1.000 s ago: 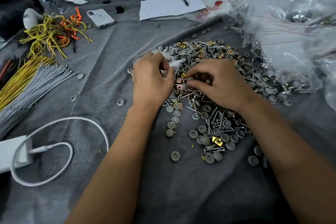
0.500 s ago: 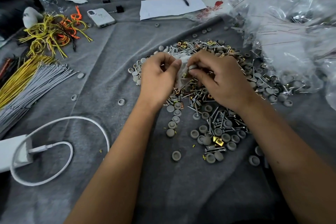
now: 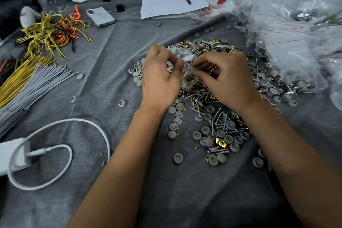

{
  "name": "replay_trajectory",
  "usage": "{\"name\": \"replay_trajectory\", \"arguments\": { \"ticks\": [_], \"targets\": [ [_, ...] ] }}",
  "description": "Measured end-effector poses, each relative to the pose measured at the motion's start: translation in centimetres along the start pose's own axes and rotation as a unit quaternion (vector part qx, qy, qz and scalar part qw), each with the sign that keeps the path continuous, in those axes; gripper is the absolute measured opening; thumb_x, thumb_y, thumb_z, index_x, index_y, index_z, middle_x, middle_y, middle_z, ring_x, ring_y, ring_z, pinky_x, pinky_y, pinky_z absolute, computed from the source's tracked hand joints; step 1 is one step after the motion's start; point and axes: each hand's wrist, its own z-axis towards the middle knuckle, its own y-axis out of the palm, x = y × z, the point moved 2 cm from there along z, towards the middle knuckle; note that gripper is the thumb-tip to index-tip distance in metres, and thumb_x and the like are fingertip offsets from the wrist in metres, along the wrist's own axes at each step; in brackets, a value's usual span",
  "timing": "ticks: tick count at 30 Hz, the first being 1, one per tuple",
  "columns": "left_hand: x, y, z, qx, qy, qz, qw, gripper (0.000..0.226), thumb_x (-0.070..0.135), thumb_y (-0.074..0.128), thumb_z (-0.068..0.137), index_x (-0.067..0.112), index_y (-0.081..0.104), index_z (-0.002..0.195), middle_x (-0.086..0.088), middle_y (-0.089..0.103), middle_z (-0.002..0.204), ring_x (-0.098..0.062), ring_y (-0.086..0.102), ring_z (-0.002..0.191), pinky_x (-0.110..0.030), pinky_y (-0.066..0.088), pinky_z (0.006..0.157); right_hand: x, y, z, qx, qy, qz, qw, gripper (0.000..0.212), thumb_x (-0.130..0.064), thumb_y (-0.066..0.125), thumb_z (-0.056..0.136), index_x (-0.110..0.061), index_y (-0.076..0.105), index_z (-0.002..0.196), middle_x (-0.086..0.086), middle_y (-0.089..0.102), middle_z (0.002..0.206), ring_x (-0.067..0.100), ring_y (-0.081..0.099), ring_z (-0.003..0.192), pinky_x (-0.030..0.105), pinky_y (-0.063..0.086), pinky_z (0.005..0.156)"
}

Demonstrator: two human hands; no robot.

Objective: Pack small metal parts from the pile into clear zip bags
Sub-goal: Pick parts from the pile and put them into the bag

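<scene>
Nearest, loose screws and grey caps of the pile (image 3: 218, 126) lie scattered on the desk (image 3: 185, 190). Above it, the left hand (image 3: 161, 79) and right hand (image 3: 227, 77) both pinch a small clear zip bag (image 3: 185, 65). Probably flimsy and slippery, it is best held at its mouth edges; the parts look hard and prone to roll.

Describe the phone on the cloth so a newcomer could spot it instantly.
Start at the white sheet of paper with a pen at the far edge of the grey cloth. Left of it, beside the tangle of yellow and orange wires, lies the phone: the only flat white slab, camera lenses up.
</scene>
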Motion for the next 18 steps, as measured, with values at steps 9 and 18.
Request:
{"name": "replay_trajectory", "arguments": {
  "ticks": [9, 18],
  "targets": [
    [-0.7, 0.1, 0.0, 0.021, -0.042, -0.004, 0.999, 0.016, 0.017, 0.069, 0.093, 0.018, 0.059, 0.081, 0.0, 0.055, 0.098, -0.015, 0.052, 0.098, -0.028, 0.039, 0.085, 0.8, -0.6, -0.1, -0.046, 0.017, -0.037, 0.998, 0.023, -0.041, 0.077, 0.088, -0.018, 0.075, 0.087, -0.012, 0.066, 0.077, -0.002, 0.061, 0.071, 0.018, 0.046, 0.067],
    [-0.8, 0.0, -0.1, 0.055, -0.066, -0.019, 0.996, 0.016, 0.023, 0.072, 0.088, 0.02, 0.06, 0.077, 0.0, 0.058, 0.094, -0.013, 0.054, 0.091, -0.031, 0.044, 0.086, 0.8, 0.6, -0.1, -0.164, -0.012, -0.071, 0.984, 0.02, -0.03, 0.087, 0.08, -0.02, 0.078, 0.094, -0.015, 0.063, 0.087, 0.004, 0.057, 0.08, 0.026, 0.05, 0.08]
  ]
}}
